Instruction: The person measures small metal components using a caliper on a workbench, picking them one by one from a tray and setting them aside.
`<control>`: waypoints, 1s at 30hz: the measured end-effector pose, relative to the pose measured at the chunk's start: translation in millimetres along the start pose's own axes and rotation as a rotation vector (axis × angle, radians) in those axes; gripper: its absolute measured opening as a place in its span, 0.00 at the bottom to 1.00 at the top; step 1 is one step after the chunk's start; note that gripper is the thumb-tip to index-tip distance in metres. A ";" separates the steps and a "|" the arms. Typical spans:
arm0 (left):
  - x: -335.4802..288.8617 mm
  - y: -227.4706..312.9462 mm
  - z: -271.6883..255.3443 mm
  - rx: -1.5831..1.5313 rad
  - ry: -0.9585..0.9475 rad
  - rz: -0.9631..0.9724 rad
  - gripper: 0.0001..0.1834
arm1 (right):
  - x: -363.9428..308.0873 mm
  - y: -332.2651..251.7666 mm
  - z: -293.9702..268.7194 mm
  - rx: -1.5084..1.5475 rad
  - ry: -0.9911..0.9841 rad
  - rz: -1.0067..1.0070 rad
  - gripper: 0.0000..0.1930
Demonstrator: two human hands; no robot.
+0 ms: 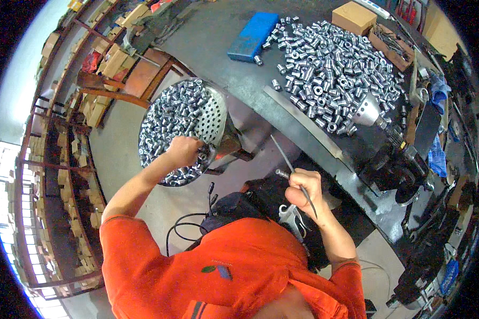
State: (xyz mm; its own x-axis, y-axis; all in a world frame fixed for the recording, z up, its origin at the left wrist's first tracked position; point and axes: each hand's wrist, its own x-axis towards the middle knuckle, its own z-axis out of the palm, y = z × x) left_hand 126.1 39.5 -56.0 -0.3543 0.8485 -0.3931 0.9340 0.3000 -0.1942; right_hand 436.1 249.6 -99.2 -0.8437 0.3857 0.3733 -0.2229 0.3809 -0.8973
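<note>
Bench edge [290, 127] near right hand [305, 186], tight around rod [283, 154]; left hand [185, 151], grip unclear, at parts [173, 114] in pan [212, 118].

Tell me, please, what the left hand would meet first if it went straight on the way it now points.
The left hand would probably meet the small metal parts just ahead of it in the round perforated tray, though depth there is unclear.

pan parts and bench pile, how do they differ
The pan parts sit inside a round perforated pan; the bench pile spreads across the dark bench. The left hand is at the pan parts, while no hand touches the bench pile. Both are heaps of small, shiny metal pieces.
</note>
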 end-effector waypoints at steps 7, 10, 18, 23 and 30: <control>9.9 -8.8 -16.4 -0.145 0.177 0.010 0.12 | -2.1 1.6 -0.6 0.009 -0.006 -0.013 0.18; 4.0 16.7 -41.2 -0.728 0.285 -0.102 0.14 | -0.3 -0.4 -3.0 0.036 -0.018 -0.002 0.17; 1.2 118.4 -63.9 -1.801 0.006 0.154 0.14 | -1.0 -2.8 -2.3 0.101 -0.060 -0.009 0.16; 17.1 140.7 -47.5 -2.283 -0.246 0.195 0.16 | -0.7 -4.2 -7.9 0.111 -0.013 -0.026 0.17; 24.5 162.4 -43.6 -2.519 -0.450 0.027 0.21 | -1.1 0.0 -10.7 0.087 0.009 -0.025 0.17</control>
State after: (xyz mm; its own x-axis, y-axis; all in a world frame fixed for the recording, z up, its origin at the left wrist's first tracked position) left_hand 271.2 128.0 -58.0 -0.0357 0.8633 -0.5034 -0.8121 0.2684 0.5180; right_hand 442.2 258.1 -97.0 -0.8329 0.3847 0.3978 -0.2859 0.3165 -0.9045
